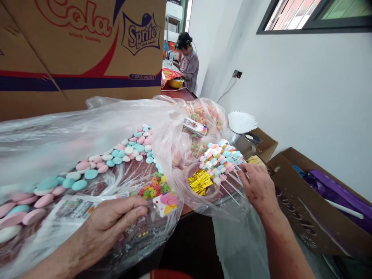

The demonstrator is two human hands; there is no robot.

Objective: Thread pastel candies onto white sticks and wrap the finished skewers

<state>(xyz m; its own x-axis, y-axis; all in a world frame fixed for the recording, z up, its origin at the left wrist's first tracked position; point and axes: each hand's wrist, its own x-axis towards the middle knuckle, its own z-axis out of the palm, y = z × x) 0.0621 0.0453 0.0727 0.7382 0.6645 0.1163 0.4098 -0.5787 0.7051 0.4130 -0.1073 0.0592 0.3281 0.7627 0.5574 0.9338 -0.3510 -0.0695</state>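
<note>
My left hand rests on a clear plastic bag at the table's front, fingers curled, next to a small pile of coloured ring candies and a printed paper piece. My right hand reaches into a bundle of marshmallow skewers, its fingers on the thin white sticks. Gold twist ties lie in a clear round tub beside the skewers. Pink, blue and white marshmallow discs spread across the plastic to the left.
A large printed cardboard box stands behind the table. A bag of coloured candies and white paper cups sit farther back. Open cartons stand at the right by the wall. Another person works at the far end.
</note>
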